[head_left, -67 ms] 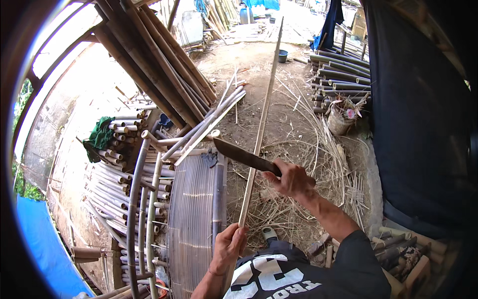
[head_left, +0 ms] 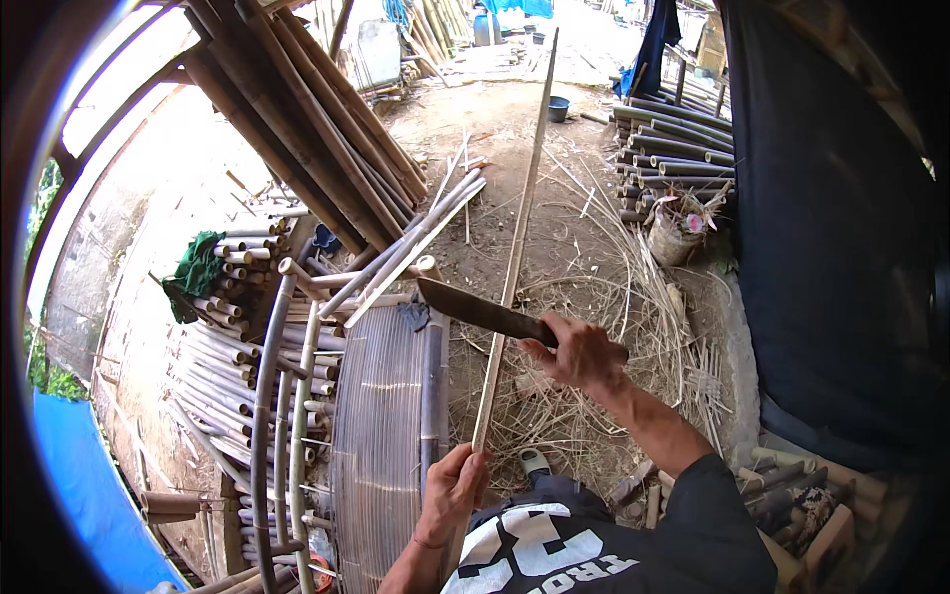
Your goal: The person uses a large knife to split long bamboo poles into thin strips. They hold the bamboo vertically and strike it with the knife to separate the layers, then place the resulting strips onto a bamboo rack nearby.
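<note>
Left hand (head_left: 453,493): one, closed around the near end of a long bamboo strip (head_left: 517,228); its grip is wrapped fully round, thumb up, which seems meant to steady the strip and keep it from twisting.
Bamboo strip: one, thin and pale, running from the left hand away over the ground to the far yard; held nearly straight out so that its length lies open to the blade.
Right hand (head_left: 579,354): one, its grip shut tight on the handle of a dark machete (head_left: 475,309).
Machete: one, its blade pointing left and crossing the strip just above the left hand, apparently laid against the strip's edge; whether it bites in I cannot tell.
Bamboo shavings (head_left: 594,297): too many to count, strewn on the dirt under and right of the strip.
Leaning bamboo poles (head_left: 297,119): a dozen or so, propped upper left.
Cut bamboo tubes (head_left: 213,346): a stack, dozens, lying left.
Green cloth (head_left: 196,272): one, draped on that stack.
Woven basket (head_left: 673,233): one, right.
</note>
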Demonstrator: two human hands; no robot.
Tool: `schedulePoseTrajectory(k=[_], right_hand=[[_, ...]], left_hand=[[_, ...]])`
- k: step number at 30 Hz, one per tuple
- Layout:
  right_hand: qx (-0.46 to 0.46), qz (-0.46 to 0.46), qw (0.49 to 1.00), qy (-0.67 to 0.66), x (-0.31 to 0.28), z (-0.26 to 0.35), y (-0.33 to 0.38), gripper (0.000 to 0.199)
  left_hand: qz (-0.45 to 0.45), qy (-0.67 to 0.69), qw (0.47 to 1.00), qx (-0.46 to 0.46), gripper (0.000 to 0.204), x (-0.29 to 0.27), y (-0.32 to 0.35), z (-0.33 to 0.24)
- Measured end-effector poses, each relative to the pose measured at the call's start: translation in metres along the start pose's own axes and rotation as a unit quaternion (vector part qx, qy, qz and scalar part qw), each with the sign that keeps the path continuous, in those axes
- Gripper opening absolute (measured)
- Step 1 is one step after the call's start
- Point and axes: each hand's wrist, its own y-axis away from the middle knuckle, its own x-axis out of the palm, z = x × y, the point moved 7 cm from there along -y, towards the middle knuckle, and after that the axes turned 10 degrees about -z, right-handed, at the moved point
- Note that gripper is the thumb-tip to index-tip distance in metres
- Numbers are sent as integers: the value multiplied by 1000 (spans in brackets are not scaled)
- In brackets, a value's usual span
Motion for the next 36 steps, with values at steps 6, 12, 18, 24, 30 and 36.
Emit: schedulePoseTrajectory(k=[6, 12, 18, 24, 30, 36], right_hand=[[57, 8, 997, 45, -20, -53, -26, 64], [22, 13, 998, 52, -25, -48, -46, 63], [47, -60, 994, 75, -40, -90, -73, 78], [131, 12, 991, -35, -9, -70, -60, 79], [-88, -115, 989, -31, -12, -133, -54, 49], [299, -1, 879, -371, -11, -111, -80, 60]], left_hand=[[20, 9, 999, -49, 23, -26, 47, 19], [25, 7, 994, -103, 33, -54, 80, 26], [-6, -36, 999, -34, 29, -79, 121, 29], [-35, 49, 987, -152, 20, -88, 126, 32], [9, -46, 992, -113, 26, -85, 120, 19], [-12, -73, 993, -93, 18, -97, 121, 52]])
